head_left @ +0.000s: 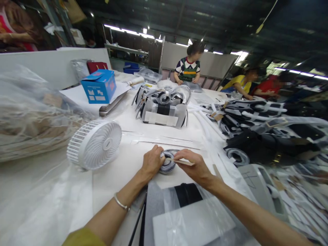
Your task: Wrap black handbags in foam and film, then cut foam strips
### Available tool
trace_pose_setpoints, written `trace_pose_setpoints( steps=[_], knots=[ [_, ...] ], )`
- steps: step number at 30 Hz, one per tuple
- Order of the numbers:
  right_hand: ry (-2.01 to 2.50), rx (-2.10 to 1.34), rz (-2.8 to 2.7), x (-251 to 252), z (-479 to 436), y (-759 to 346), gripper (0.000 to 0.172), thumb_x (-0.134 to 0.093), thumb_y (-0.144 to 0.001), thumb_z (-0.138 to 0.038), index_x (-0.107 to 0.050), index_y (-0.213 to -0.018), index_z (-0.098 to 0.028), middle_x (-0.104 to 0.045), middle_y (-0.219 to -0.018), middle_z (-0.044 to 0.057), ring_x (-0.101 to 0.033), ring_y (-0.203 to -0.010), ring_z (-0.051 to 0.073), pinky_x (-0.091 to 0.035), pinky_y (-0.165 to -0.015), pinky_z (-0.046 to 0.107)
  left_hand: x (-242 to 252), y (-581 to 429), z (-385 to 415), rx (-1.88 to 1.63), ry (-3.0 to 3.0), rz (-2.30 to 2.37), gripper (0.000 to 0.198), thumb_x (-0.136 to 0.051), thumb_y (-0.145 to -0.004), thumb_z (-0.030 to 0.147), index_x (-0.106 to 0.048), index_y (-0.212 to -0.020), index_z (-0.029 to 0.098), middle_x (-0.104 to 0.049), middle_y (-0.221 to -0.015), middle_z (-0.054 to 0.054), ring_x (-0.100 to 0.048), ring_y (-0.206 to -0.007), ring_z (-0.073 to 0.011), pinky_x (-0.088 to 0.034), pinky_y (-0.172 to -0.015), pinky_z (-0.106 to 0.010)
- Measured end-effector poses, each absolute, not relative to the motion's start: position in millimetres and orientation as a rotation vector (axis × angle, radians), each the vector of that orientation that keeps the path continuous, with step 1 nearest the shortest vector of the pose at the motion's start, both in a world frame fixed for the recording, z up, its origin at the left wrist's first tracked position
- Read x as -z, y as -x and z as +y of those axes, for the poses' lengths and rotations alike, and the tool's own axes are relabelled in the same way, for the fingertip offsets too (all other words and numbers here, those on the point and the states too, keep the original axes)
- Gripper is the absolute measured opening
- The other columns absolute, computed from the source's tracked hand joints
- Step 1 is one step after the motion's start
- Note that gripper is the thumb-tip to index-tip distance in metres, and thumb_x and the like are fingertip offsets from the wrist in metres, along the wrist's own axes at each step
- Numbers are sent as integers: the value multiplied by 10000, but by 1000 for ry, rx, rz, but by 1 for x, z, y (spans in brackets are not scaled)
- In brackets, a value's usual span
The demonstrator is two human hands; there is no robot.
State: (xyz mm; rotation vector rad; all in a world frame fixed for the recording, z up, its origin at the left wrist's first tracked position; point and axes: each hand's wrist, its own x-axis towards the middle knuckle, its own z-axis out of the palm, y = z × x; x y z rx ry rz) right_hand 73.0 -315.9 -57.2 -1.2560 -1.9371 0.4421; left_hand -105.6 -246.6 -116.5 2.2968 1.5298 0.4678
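Head view: coil (167, 168) (grey-white) against left hand (153, 160).

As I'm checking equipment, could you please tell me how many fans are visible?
1: a white fan on the table, left of the left hand.

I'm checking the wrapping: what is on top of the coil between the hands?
A pale strip, held in the right hand, reaches over the right side of the coil. The left hand covers its left edge; anything there is hidden.
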Motion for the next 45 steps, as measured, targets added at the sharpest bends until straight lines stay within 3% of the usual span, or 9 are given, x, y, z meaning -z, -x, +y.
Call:
trace_pose_setpoints(
  steps=[6,16,24,30,34,38,45],
  knots=[
    [1190,5,-2290,79,-301,-74,119,-612,-894,-184,-715,-846,-217,-684,-798,43,-582,-775,177,-375,-753,341,117,109,-242,-462,-2318,1494,174,-569,-862,225,-613,-1028,249,-623,-1047,-21,-632,-927,-183,-450,-759,-265],
    [1147,48,-2312,82,-304,-71,110,-654,-852,-114,-693,-808,-207,-655,-761,18,-570,-732,158,-332,-746,328,111,112,-241,-440,-2351,1452,185,-553,-855,205,-628,-1022,231,-628,-1021,-27,-628,-930,-181,-456,-784,-262],
    [1388,-7,-2400,83,-296,-61,130,-672,-805,-89,-704,-778,-213,-661,-773,23,-580,-777,179,-319,-761,340,105,110,-244,-419,-2386,1467,156,-537,-868,208,-621,-998,226,-623,-1030,-32,-633,-894,-183,-450,-727,-272],
    [1372,-28,-2456,71,-309,-53,317,-682,-784,-87,-654,-1072,-216,-672,-1004,50,-584,-936,215,-362,-811,344,110,111,-243,-415,-2403,1453,136,-537,-891,265,-617,-997,233,-621,-1017,-26,-633,-876,-178,-444,-697,-269],
    [1245,9,-2533,74,-318,-48,91,-639,-853,-106,-647,-876,-194,-660,-886,35,-569,-801,179,-404,-755,302,114,110,-243,-420,-2408,1469,171,-543,-860,202,-610,-1015,230,-619,-1031,-30,-629,-885,-180,-443,-711,-269],
    [1182,115,-2594,79,-321,-44,101,-586,-895,-110,-634,-911,-197,-657,-882,28,-552,-759,174,-405,-710,303,117,109,-242,-419,-2412,1474,181,-548,-852,195,-605,-1020,233,-616,-1038,-30,-625,-894,-177,-445,-728,-266],
    [1139,180,-2621,87,-322,-47,199,-519,-909,-67,-596,-767,-184,-605,-720,8,-506,-631,157,-363,-618,294,116,110,-242,-414,-2415,1475,182,-547,-857,199,-601,-1026,240,-608,-1040,-24,-623,-918,-173,-448,-753,-259]
  ],
)
